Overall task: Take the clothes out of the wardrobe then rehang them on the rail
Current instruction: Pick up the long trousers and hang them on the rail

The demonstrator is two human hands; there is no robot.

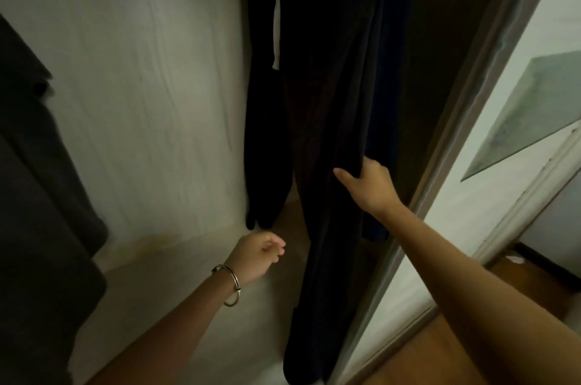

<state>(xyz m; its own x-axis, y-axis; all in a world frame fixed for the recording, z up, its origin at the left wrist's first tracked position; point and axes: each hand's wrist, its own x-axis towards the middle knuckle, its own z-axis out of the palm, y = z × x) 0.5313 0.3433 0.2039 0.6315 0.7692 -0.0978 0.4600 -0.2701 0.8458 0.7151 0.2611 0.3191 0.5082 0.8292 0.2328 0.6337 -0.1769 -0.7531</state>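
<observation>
Removal step: your right hand grips the dark garment, left hand loosely curled, empty; next, lift it out.

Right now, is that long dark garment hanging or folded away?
Hanging: the long dark garment drops full length from above the frame, the right hand gripping its edge. The hanger is unseen.

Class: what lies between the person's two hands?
In the head view, the long dark garment hangs between them. The right hand grips its edge, while the left hand holds nothing, just short of the cloth.
</observation>
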